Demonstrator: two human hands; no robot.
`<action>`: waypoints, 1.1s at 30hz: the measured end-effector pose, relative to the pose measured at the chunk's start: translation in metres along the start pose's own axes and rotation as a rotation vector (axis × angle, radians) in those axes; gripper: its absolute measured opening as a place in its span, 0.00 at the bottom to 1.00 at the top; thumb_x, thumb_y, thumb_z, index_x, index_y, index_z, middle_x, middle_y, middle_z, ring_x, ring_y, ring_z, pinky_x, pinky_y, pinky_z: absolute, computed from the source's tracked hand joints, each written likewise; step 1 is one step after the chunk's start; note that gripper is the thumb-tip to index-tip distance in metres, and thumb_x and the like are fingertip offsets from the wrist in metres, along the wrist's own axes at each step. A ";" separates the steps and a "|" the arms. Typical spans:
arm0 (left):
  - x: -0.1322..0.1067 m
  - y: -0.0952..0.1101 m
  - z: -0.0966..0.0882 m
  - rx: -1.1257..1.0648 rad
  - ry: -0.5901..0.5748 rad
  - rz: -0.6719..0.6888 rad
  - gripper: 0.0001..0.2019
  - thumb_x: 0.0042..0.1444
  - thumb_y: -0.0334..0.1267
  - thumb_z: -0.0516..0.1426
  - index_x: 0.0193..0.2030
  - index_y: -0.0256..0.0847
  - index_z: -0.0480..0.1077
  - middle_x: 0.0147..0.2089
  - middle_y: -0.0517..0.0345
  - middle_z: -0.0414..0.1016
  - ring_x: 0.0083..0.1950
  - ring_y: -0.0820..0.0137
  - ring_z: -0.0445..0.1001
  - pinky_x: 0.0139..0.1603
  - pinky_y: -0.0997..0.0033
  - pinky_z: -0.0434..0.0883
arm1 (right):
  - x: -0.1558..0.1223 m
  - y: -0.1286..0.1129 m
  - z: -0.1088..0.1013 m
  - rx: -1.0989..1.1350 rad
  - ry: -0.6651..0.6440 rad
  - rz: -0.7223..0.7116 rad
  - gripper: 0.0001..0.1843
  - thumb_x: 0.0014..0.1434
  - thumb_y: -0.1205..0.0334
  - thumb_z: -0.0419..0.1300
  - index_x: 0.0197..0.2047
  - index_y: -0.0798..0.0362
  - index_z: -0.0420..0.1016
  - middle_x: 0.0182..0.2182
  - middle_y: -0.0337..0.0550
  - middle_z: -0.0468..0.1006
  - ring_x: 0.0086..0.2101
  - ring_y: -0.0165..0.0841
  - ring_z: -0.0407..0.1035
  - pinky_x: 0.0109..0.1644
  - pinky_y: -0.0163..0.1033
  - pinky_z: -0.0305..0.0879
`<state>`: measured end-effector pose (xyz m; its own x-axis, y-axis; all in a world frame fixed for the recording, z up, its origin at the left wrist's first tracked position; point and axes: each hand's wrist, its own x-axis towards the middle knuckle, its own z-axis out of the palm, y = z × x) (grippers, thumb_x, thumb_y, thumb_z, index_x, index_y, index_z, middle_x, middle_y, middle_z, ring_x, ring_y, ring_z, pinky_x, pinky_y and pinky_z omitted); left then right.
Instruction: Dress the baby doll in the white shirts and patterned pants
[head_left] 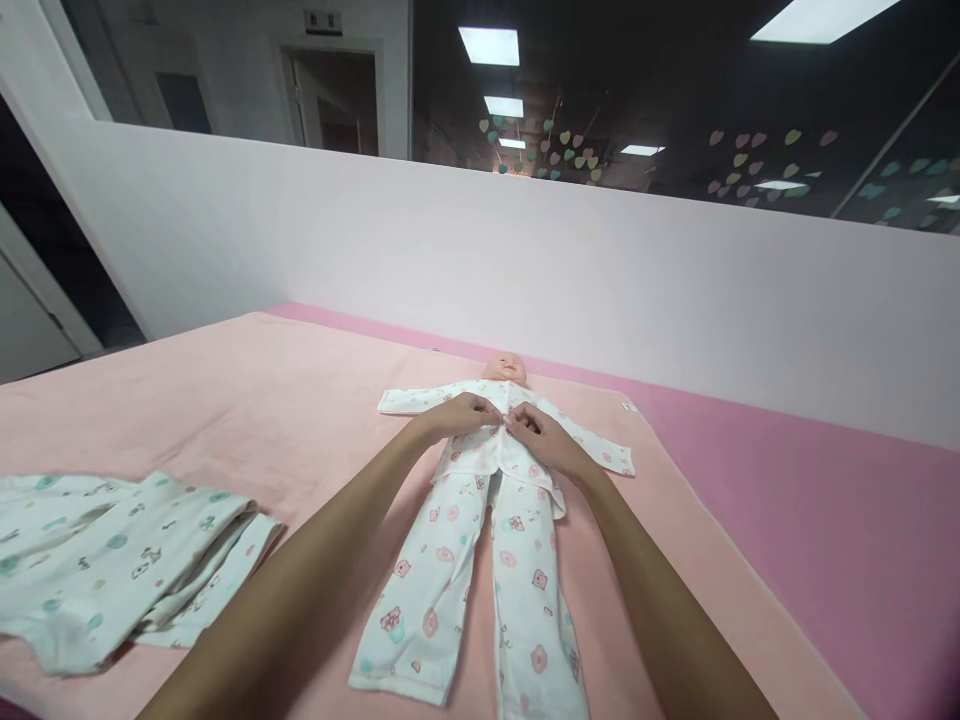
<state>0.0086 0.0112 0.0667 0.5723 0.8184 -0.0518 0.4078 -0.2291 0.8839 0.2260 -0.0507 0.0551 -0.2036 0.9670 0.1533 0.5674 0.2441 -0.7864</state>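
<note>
Pinching the shirt (475,457), my left hand (465,411) and right hand (545,438) nearly touch. Trousers (429,590) lie below them; fastening looks unfinished.

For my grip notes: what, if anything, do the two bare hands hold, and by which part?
The left hand and right hand pinch the white, printed, long-sleeved cloth top at its front opening; exact edge unclear.

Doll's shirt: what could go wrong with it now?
The left hand and right hand seem to pinch the shirt at its front, so a hard tug might wrinkle it or shift the doll. One sleeve lies close beside the right forearm, so it could get bumped.
</note>
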 end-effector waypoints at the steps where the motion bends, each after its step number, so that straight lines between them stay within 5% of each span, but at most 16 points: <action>1: 0.001 -0.001 0.000 -0.013 -0.010 -0.010 0.18 0.53 0.53 0.65 0.41 0.41 0.80 0.32 0.58 0.75 0.29 0.71 0.66 0.30 0.71 0.61 | 0.000 0.000 0.001 -0.002 0.006 -0.002 0.15 0.67 0.44 0.57 0.41 0.47 0.72 0.31 0.34 0.66 0.31 0.31 0.58 0.35 0.36 0.57; 14: 0.007 -0.005 0.001 -0.133 0.034 -0.068 0.18 0.49 0.49 0.68 0.41 0.38 0.81 0.33 0.56 0.79 0.35 0.67 0.73 0.36 0.70 0.67 | 0.002 0.000 0.006 -0.067 0.107 -0.054 0.11 0.67 0.50 0.57 0.38 0.48 0.69 0.32 0.36 0.71 0.33 0.33 0.63 0.38 0.38 0.59; 19: 0.006 -0.005 -0.001 -0.127 0.040 -0.080 0.20 0.47 0.51 0.69 0.41 0.38 0.81 0.33 0.55 0.79 0.35 0.66 0.73 0.36 0.70 0.68 | -0.005 -0.010 -0.003 -0.079 0.030 -0.065 0.15 0.70 0.45 0.54 0.41 0.47 0.72 0.34 0.36 0.75 0.34 0.34 0.65 0.39 0.38 0.60; 33: 0.009 -0.008 0.002 -0.153 0.045 -0.050 0.15 0.50 0.47 0.67 0.40 0.40 0.81 0.37 0.56 0.80 0.38 0.67 0.74 0.36 0.71 0.68 | 0.002 0.007 -0.001 0.104 0.076 0.011 0.20 0.63 0.41 0.63 0.44 0.49 0.72 0.32 0.37 0.72 0.32 0.31 0.63 0.36 0.36 0.61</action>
<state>0.0123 0.0194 0.0587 0.5199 0.8505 -0.0795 0.3201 -0.1077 0.9412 0.2302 -0.0472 0.0506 -0.1349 0.9733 0.1860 0.4825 0.2284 -0.8456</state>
